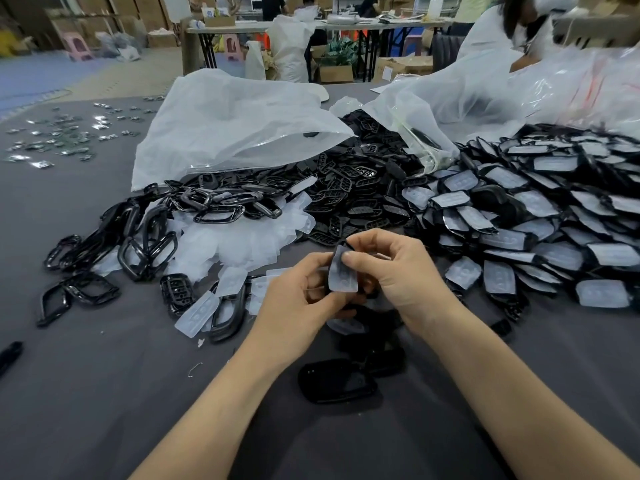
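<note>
Both hands meet over the middle of the grey table [104,393]. My left hand [298,296] and my right hand [398,268] together pinch a translucent white rubber button pad [343,275] that sits against a small black plastic shell part, mostly hidden behind the fingers. Below the hands lie black key-fob shells [336,381]. Loose white pads [235,244] and glossy black frames [145,251] are heaped just left of the hands. A large pile of black shells with pads fitted [540,216] spreads to the right.
Two big clear plastic bags [235,123] lie open behind the heaps, spilling black gridded parts [360,188]. Small shiny pieces [65,136] are scattered at the far left of the table. A person in white [498,26] works at the back right, with cardboard boxes and tables beyond.
</note>
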A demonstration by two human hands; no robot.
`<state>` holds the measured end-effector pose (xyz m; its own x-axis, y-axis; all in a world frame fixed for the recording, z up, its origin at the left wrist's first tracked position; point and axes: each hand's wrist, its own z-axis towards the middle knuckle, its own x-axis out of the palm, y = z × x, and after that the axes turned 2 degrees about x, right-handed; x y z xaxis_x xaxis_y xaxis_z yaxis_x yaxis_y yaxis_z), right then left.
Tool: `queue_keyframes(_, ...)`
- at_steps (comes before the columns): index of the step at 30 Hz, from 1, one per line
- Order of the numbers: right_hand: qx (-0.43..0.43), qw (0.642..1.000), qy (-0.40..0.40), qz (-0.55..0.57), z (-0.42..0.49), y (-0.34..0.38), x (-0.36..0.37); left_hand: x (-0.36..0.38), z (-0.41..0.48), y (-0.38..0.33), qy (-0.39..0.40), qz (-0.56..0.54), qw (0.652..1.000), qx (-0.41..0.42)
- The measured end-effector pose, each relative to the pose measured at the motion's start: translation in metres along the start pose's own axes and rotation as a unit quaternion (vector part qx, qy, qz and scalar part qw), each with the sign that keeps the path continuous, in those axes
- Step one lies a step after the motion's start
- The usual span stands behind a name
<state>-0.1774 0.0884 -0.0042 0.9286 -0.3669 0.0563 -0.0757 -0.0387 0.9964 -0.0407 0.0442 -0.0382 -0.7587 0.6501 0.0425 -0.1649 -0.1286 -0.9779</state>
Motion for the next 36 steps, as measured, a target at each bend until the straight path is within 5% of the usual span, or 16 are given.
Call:
queue_keyframes(8, -0.034, 0.997, -0.007, -0.069, 0.0035, -0.0017, -0.0054, 0.0028, 0.0007, -0.0051, -0.012, -0.050, 0.998, -0.044)
queue_keyframes(22, -0.027, 1.000, 0.008, -0.014, 0.0017, -0.0049, -0.0026, -0.0007, 0.0009, -0.0068, -0.008, -0.046, 0.997, -0.055)
queue_keyframes(36, -0.151, 0.961, -0.002, -0.232, 0.0096, -0.0067, -0.0109, -0.0037, 0.0023, -0.0071, 0.023, -0.103, 0.990, -0.095)
